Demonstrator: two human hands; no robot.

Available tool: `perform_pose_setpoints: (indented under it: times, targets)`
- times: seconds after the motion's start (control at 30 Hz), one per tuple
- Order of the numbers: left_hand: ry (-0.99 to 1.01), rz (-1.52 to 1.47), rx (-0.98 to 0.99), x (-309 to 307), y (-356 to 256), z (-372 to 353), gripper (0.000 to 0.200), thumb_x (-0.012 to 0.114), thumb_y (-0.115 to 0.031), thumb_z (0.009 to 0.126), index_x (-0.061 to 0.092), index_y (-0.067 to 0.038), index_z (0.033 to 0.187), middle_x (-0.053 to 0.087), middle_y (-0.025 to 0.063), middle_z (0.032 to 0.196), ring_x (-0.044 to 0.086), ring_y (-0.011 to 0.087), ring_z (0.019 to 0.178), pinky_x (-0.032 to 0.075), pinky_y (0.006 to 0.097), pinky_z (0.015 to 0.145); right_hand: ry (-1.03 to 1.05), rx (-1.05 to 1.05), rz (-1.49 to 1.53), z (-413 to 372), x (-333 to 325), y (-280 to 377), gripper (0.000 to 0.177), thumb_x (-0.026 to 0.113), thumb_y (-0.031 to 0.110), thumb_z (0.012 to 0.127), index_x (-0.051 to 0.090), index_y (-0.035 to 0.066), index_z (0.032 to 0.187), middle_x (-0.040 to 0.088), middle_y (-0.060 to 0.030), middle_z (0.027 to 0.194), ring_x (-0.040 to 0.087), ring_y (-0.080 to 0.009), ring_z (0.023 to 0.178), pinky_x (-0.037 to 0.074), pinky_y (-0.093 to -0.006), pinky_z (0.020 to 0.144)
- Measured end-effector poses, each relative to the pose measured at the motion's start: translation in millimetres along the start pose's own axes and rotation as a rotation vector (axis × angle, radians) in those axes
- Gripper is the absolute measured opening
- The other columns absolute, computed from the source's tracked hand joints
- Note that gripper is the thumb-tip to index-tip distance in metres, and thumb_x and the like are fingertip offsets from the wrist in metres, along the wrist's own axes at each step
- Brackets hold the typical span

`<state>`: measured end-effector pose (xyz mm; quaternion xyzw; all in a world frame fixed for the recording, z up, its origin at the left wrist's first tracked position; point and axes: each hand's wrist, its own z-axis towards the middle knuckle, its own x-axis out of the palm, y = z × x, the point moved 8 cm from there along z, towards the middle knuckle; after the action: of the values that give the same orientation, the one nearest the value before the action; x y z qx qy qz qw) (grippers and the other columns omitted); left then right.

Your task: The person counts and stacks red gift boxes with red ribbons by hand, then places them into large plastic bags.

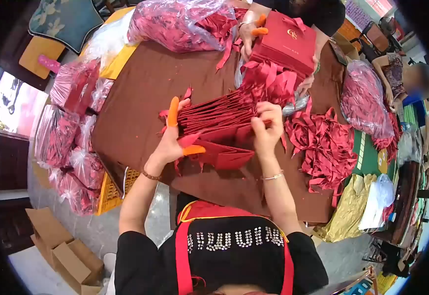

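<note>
A stack of folded red paper bags (pixel 217 118) lies on the brown-covered table in front of me. My left hand (pixel 169 140), with orange covers on two fingers, is spread along the stack's left end, thumb and fingers holding it. At the right end, my right hand (pixel 267 127) pinches the edge of the bags, its fingertips closed together. One bag (pixel 224 155) at the near side hangs partly open. Red ribbons (pixel 271 81) bunch at the far end of the stack, and a pile of red ribbons (pixel 325 147) lies right of my right hand.
Across the table, another person's hands hold a red bag stack (pixel 286 42). Plastic-wrapped red bundles (pixel 175 24) lie at the back, with more bundles (pixel 57 135) at the left and one (pixel 364 101) at the right. Cardboard boxes (pixel 64 246) stand on the floor.
</note>
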<state>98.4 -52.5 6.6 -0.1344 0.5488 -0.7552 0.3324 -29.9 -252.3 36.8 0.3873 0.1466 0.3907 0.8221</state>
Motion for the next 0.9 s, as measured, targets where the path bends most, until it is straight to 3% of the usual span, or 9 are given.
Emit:
perform_pose_setpoints:
  times: [0.1, 0.37, 0.47, 0.6, 0.63, 0.7, 0.73, 0.83, 0.9]
  targets:
    - [-0.069, -0.119, -0.018, 4.5, 0.9, -3.8, 0.12, 0.085, -0.015, 0.056, 0.004, -0.011, 0.144, 0.025, 0.0136, 0.141, 0.029, 0.0243, 0.129, 0.027, 0.0368, 0.105, 0.021, -0.096, -0.234, 0.6, 18.5, 6.2, 0.012, 0.06, 0.006, 0.074, 0.049, 0.005, 0.079, 0.054, -0.0126, 0.102, 0.05, -0.0241, 0.098, 0.038, -0.0376, 0.09]
    - [-0.089, 0.164, 0.054, 5.4, -1.4, -4.4, 0.119, 0.085, -0.014, 0.057, 0.005, -0.012, 0.145, 0.02, 0.0148, 0.145, 0.03, 0.024, 0.13, 0.029, 0.0362, 0.104, 0.162, 0.329, -0.081, -37.3, 5.5, -33.5, 0.032, 0.055, 0.024, 0.086, 0.051, 0.005, 0.111, 0.033, -0.0146, 0.135, 0.033, -0.0245, 0.125, 0.028, -0.038, 0.102]
    - [-0.144, 0.05, 0.044, 8.5, -3.4, -4.0, 0.118, 0.085, -0.016, 0.057, 0.006, -0.011, 0.144, 0.022, 0.0154, 0.144, 0.028, 0.0251, 0.131, 0.027, 0.0372, 0.105, 0.272, 0.302, 0.165, -29.9, 32.7, -9.1, 0.054, 0.046, 0.038, 0.091, 0.033, 0.006, 0.133, 0.015, -0.0152, 0.146, 0.015, -0.0266, 0.136, 0.015, -0.0397, 0.109]
    - [-0.025, 0.169, 0.063, 20.2, -3.3, -9.3, 0.12, 0.086, -0.017, 0.055, 0.006, -0.014, 0.144, 0.027, 0.0159, 0.141, 0.034, 0.0269, 0.127, 0.03, 0.0384, 0.104, -0.04, 0.557, 0.425, -23.3, 8.9, -42.2, 0.084, 0.026, 0.064, 0.088, -0.005, 0.011, 0.144, 0.003, -0.0129, 0.15, 0.004, -0.0264, 0.139, 0.0, -0.0384, 0.111]
    - [0.026, 0.357, 0.15, 27.2, -12.5, -9.9, 0.122, 0.086, -0.015, 0.055, 0.003, -0.017, 0.144, 0.025, 0.0158, 0.141, 0.036, 0.027, 0.126, 0.031, 0.0388, 0.103, -0.07, 0.635, 0.472, -19.9, 2.6, -44.5, 0.08, 0.04, 0.055, 0.089, 0.003, 0.011, 0.145, 0.007, -0.0129, 0.15, 0.008, -0.0271, 0.138, 0.006, -0.0395, 0.111]
    - [-0.003, 0.304, 0.175, 30.1, -15.3, -9.6, 0.122, 0.086, -0.014, 0.055, 0.003, -0.017, 0.144, 0.028, 0.0163, 0.14, 0.04, 0.0269, 0.123, 0.034, 0.0381, 0.103, 0.317, 0.578, -0.038, -8.4, 9.6, -29.6, 0.077, 0.06, 0.037, 0.083, 0.019, 0.01, 0.143, 0.013, -0.0131, 0.149, 0.015, -0.0279, 0.137, 0.014, -0.0403, 0.11]
    - [-0.018, 0.264, 0.105, 27.7, -9.7, -10.6, 0.122, 0.086, -0.015, 0.056, 0.003, -0.017, 0.144, 0.028, 0.0164, 0.139, 0.041, 0.0266, 0.122, 0.035, 0.0379, 0.102, 0.287, 0.445, -0.26, 1.4, 7.1, -10.2, 0.073, 0.072, 0.022, 0.073, 0.036, 0.009, 0.136, 0.018, -0.0126, 0.147, 0.02, -0.0274, 0.135, 0.02, -0.0402, 0.108]
    - [-0.025, 0.2, 0.012, 25.6, 7.0, -12.5, 0.121, 0.087, -0.017, 0.055, 0.004, -0.016, 0.144, 0.029, 0.016, 0.139, 0.042, 0.0256, 0.121, 0.037, 0.038, 0.102, 0.471, 0.215, -0.345, 10.4, 18.0, 17.7, 0.069, 0.074, 0.018, 0.072, 0.041, 0.007, 0.132, 0.021, -0.0135, 0.146, 0.022, -0.0245, 0.134, 0.018, -0.0371, 0.109]
    - [-0.06, 0.281, -0.053, 24.0, 12.1, -12.4, 0.122, 0.087, -0.037, 0.052, 0.011, -0.01, 0.143, 0.033, 0.0163, 0.138, 0.037, 0.0307, 0.122, 0.028, 0.0412, 0.101, 0.476, 0.439, -0.223, 4.3, 19.2, -5.2, 0.07, 0.071, 0.016, 0.074, 0.038, 0.008, 0.134, 0.021, -0.0129, 0.146, 0.02, -0.0234, 0.135, 0.017, -0.0355, 0.109]
